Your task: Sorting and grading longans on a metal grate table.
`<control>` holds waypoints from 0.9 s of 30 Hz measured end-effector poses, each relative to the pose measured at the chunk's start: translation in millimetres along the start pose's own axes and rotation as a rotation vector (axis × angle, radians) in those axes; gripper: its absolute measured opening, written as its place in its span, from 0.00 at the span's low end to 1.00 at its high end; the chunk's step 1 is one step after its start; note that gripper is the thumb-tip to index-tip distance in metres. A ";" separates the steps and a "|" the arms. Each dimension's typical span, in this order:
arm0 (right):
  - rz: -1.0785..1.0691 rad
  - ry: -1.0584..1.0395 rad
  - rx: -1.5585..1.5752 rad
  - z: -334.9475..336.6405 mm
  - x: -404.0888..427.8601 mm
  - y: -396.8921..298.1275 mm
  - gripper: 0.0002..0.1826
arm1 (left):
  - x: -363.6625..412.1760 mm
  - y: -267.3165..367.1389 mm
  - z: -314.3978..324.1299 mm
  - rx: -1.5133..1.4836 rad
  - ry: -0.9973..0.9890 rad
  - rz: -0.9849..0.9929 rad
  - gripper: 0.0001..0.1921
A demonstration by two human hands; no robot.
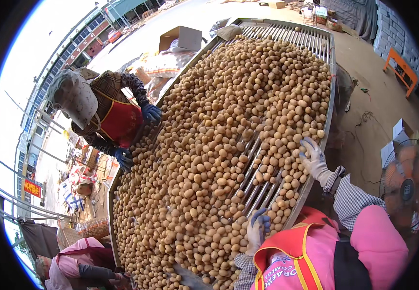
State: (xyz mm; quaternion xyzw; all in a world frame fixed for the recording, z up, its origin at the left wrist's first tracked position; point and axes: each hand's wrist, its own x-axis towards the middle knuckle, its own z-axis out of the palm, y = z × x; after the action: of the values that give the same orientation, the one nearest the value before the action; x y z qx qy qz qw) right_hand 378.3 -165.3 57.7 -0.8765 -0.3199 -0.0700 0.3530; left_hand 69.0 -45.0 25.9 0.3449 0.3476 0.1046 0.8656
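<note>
A large heap of round, tan-brown produce [202, 159], its exact kind unclear, covers a metal roller table [330, 108]. Bare rollers [260, 177] show between the pieces near me. My left hand [257, 230], in a whitish glove with blue fingers, is at the near edge of the heap, fingers bent; whether it grips a piece is hidden. My right hand [314, 159], gloved alike, rests on produce beside the table's right rim, its fingers apart and nothing seen in it. Checked sleeves cover both forearms.
Across the table, a co-worker [113, 112] in a red apron has blue-gloved hands at the heap. Another person [82, 262] bends at the lower left. A fan [406, 188] stands on my right, near white boxes [399, 132]. Sacks [167, 65] and a cardboard box [187, 38] lie beyond the table.
</note>
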 end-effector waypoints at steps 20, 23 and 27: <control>0.080 -0.320 -0.239 30.5 147.0 7.3 0.32 | 159.7 -3.4 139.3 -0.048 -0.105 -0.154 0.25; 0.037 -0.483 -0.158 73.5 118.1 -22.5 0.35 | 178.8 2.7 121.3 -0.161 -0.029 -0.131 0.22; -0.083 -0.693 -0.015 120.1 83.3 -97.8 0.35 | 173.0 5.3 63.0 -0.347 0.196 -0.015 0.12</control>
State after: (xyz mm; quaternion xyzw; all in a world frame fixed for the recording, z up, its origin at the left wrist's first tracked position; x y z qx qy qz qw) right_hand 371.7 10.4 53.9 -0.8370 -0.4555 0.2153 0.2136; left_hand 239.2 -1.3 -29.4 0.1759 0.4094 0.1896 0.8749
